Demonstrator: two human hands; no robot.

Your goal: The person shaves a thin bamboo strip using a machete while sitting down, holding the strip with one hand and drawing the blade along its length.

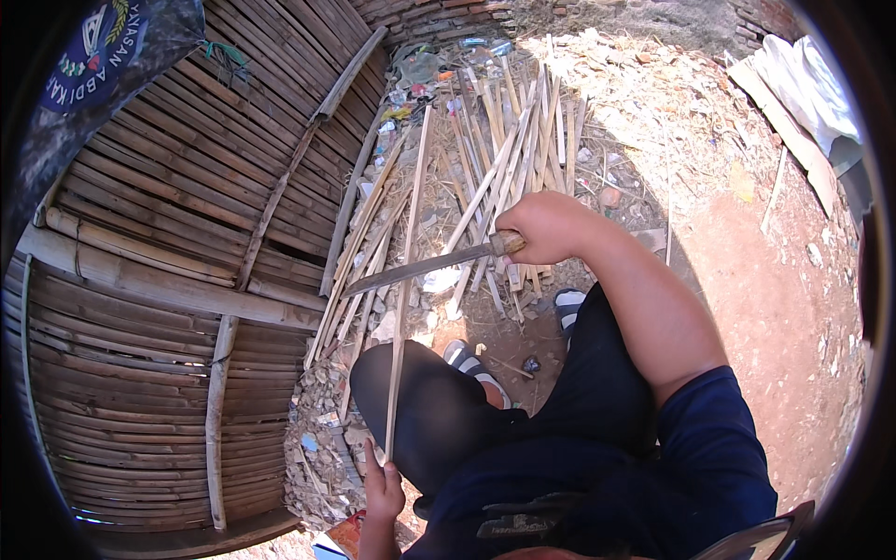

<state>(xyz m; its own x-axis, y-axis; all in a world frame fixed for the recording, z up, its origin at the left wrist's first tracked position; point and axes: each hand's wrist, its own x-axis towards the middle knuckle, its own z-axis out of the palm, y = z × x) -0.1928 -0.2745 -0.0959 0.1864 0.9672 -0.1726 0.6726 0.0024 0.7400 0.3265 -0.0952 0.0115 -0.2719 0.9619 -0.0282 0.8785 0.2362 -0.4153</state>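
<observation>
My right hand (546,229) is closed round the wooden handle of a machete (420,268), whose long dark blade points left. The blade crosses a long, pale bamboo strip (413,205); whether the two touch, I cannot tell. That strip runs from my left hand (383,487) up past my bent knee and over the ground ahead. The fingers of my left hand close on the strip's near end, low in the view beside my thigh.
Many split bamboo strips (523,149) lie in a loose pile ahead, among rubble and litter. A slatted bamboo wall (168,187) stands close on the left. A brick wall (448,19) is at the back. White sacking (807,89) and a board (784,131) are at the far right.
</observation>
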